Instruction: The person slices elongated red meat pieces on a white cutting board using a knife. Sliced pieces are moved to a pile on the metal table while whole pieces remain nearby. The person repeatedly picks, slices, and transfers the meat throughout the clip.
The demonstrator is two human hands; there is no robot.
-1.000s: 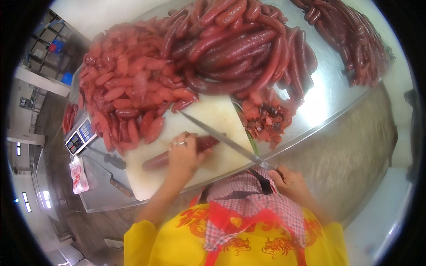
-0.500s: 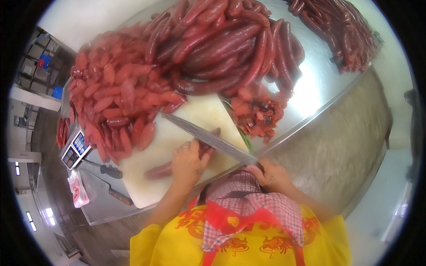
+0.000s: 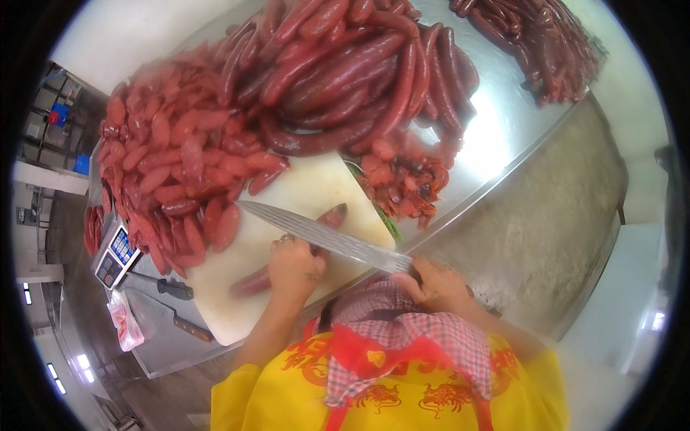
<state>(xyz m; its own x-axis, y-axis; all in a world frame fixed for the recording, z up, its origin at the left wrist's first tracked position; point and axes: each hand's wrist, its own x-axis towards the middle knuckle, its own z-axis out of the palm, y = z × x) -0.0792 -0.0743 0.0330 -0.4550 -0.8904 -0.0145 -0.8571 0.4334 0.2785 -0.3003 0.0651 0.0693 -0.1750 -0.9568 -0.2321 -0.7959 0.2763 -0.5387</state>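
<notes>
On the white cutting board lies a dark red sausage, set at a slant. My left hand is closed over its middle, so that part is hidden; both ends show. My right hand grips a long knife by its handle, which the fingers mostly cover. The broad blade points to the far left and crosses above the sausage, with its flat side showing. Its tip is near the edge of a heap of sliced sausage. I cannot tell whether the blade touches the sausage.
Whole sausages are piled behind the board, and more sausages lie at the far right of the metal table. Red scraps sit right of the board. Left are a scale, two other knives and a plastic bag.
The knife has tilted, showing more of its flat side, and its tip has come slightly nearer. My left hand stays on the sausage. The whole view has shifted a little.
</notes>
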